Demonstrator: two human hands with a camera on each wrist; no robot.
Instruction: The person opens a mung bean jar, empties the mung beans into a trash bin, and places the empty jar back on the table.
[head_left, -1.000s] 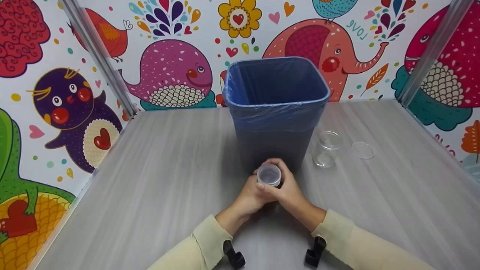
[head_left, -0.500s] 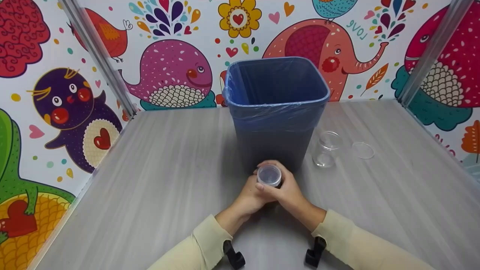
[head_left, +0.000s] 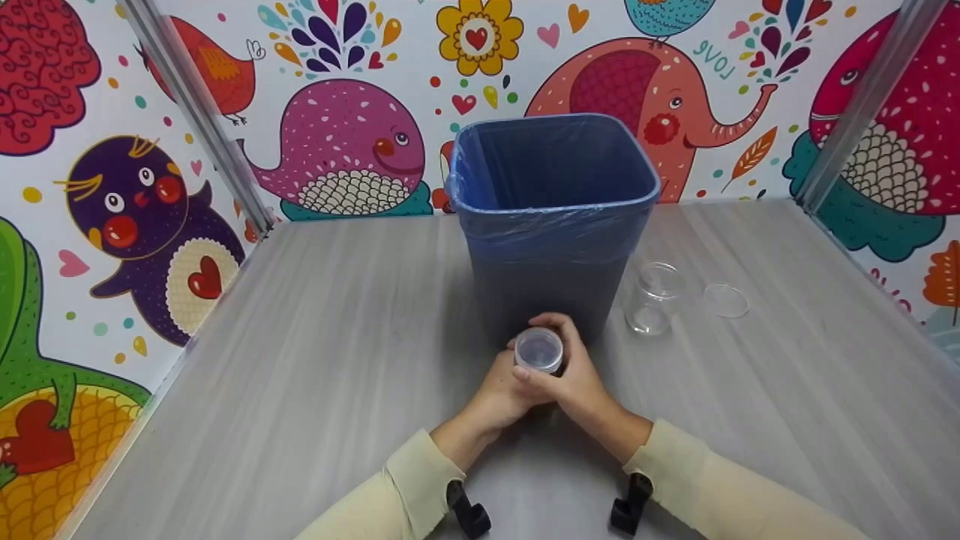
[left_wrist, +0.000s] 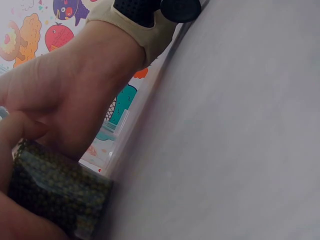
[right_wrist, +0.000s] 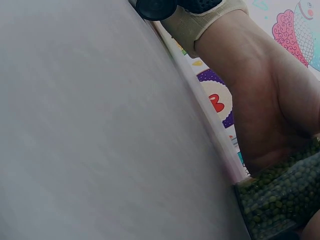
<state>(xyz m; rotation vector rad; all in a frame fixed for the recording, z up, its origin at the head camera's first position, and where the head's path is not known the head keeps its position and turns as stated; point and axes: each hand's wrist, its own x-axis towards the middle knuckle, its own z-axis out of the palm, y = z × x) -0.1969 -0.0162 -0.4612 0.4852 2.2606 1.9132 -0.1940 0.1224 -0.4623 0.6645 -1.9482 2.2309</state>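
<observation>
Both hands meet in front of the bin around a clear jar (left_wrist: 60, 187) filled with small green beans, likely mung beans. My left hand (head_left: 501, 384) grips the jar's body from the left. At its top, the fingers and thumb of my right hand (head_left: 583, 379) curl around the translucent round lid (head_left: 538, 349). In the right wrist view, the green beans (right_wrist: 280, 200) show through the jar wall below the palm. The head view hides most of the jar's body behind the hands.
A grey bin (head_left: 551, 285) with a clear plastic liner stands directly beyond the hands. Right of it are a clear open jar (head_left: 648, 319) and a thin clear disc or lid (head_left: 726, 301) lying flat on the grey table (head_left: 337, 360). Printed walls (head_left: 420, 30) enclose the table.
My right hand's fingers shift slightly around the lid, drawing in and then reaching out again. The jar, my left hand and the other objects stay in place.
</observation>
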